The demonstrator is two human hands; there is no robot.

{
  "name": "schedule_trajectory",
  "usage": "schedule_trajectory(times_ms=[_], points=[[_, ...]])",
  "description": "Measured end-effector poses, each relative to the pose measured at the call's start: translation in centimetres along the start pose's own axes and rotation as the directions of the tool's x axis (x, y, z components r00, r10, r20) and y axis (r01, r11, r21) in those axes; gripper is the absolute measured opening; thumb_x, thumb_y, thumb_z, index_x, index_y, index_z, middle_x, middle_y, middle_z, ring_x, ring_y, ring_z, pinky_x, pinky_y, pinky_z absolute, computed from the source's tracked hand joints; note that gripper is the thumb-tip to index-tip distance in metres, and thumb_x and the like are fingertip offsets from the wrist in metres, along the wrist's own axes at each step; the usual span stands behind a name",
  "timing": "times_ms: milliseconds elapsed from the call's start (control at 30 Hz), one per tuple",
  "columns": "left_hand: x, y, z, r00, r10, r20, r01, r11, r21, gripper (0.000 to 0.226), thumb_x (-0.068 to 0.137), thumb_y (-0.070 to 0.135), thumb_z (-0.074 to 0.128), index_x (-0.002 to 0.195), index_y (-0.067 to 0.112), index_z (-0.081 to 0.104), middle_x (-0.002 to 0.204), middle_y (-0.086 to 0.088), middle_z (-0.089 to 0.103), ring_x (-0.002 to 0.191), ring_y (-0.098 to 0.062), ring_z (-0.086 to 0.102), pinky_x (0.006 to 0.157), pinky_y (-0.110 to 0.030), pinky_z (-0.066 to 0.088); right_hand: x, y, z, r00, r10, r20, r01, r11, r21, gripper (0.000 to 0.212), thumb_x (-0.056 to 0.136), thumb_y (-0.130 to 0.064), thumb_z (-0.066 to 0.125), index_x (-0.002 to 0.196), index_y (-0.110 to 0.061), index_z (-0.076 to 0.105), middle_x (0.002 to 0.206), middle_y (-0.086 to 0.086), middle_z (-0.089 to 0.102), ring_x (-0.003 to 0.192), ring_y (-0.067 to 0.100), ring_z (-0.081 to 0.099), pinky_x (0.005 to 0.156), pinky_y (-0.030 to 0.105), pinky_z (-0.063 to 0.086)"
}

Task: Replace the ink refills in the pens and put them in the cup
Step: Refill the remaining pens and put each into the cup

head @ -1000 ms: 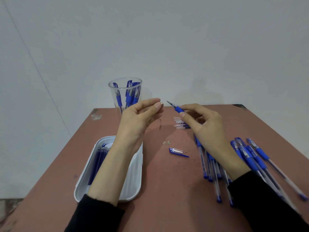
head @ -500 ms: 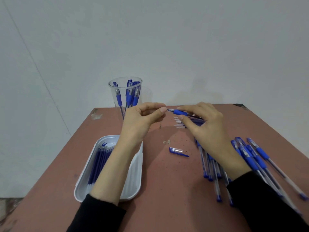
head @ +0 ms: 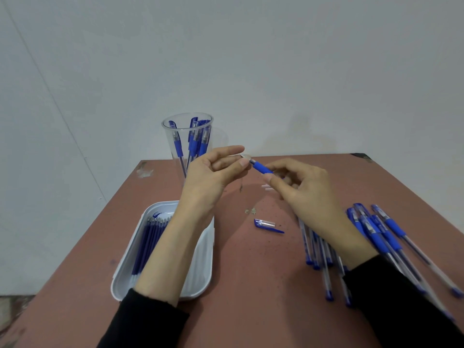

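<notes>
Blue pens (head: 194, 144) stand in the clear cup (head: 167, 139) behind the left fingers; a larger pile (head: 376, 234) waits by the right wrist. One pen (head: 261, 168) is gripped in the right hand (head: 303, 192), the left hand (head: 208, 177) pinching its tip (head: 247, 156), probably mid-reassembly.

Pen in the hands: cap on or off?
Off. The pen, pinched at its tip by the left hand and held by the right hand, shows a bare front end; a loose cap lies on the table.

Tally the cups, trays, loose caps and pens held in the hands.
cup: 1
tray: 1
loose cap: 1
held pen: 1
Total: 4
</notes>
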State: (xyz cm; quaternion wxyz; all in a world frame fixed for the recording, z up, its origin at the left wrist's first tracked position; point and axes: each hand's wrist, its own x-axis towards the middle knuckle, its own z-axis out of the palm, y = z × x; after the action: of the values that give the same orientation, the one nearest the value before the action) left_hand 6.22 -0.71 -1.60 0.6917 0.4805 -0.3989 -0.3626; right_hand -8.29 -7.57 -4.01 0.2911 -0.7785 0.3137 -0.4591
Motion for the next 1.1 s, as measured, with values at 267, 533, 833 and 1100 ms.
schedule_trajectory(times_ms=[267, 533, 833, 1100], points=[[0.19, -0.29, -0.14, 0.998, 0.038, -0.049, -0.04, 0.999, -0.038, 0.021, 0.084, -0.001, 0.065, 0.102, 0.008, 0.065, 0.077, -0.002, 0.073, 0.077, -0.01, 0.07, 0.071, -0.015, 0.052, 0.11, 0.26, -0.38, 1.0, -0.014, 0.025, 0.016, 0.997, -0.074, 0.021, 0.081, -0.02, 0.074, 0.093, -0.03, 0.06, 0.069, -0.01, 0.06, 0.062, 0.008, 0.051, 0.062, 0.022, 0.042], [0.2, -0.29, -0.22, 0.997, 0.056, -0.057, -0.059, 0.996, -0.068, 0.022, 0.085, -0.001, 0.064, 0.105, 0.007, 0.064, 0.08, -0.003, 0.072, 0.081, -0.01, 0.07, 0.075, -0.017, 0.053, -0.02, -0.01, -0.39, 1.0, -0.025, 0.004, 0.026, 1.0, -0.016, 0.013, 0.083, -0.025, 0.072, 0.09, -0.031, 0.064, 0.067, -0.012, 0.058, 0.059, 0.004, 0.048, 0.058, 0.015, 0.038], [0.2, -0.26, -0.19, 0.995, 0.043, -0.095, -0.053, 0.992, -0.112, 0.024, 0.084, -0.002, 0.064, 0.108, 0.004, 0.062, 0.081, -0.003, 0.072, 0.083, -0.012, 0.069, 0.079, -0.019, 0.055, -0.03, -0.04, -0.39, 1.0, -0.021, 0.014, 0.021, 1.0, 0.0, 0.014, 0.082, -0.032, 0.072, 0.093, -0.032, 0.063, 0.068, -0.004, 0.061, 0.057, 0.008, 0.047, 0.06, 0.022, 0.04], [0.23, -0.09, -0.13, 0.993, 0.02, -0.118, -0.037, 0.99, -0.137, 0.025, 0.084, 0.0, 0.065, 0.109, 0.005, 0.062, 0.089, -0.007, 0.071, 0.086, -0.014, 0.069, 0.08, -0.02, 0.055, 0.05, -0.07, -0.37, 1.0, 0.0, 0.015, 0.0, 0.999, 0.032, 0.006, 0.087, -0.033, 0.067, 0.092, -0.031, 0.066, 0.063, 0.0, 0.06, 0.061, 0.016, 0.053, 0.06, 0.023, 0.039]])
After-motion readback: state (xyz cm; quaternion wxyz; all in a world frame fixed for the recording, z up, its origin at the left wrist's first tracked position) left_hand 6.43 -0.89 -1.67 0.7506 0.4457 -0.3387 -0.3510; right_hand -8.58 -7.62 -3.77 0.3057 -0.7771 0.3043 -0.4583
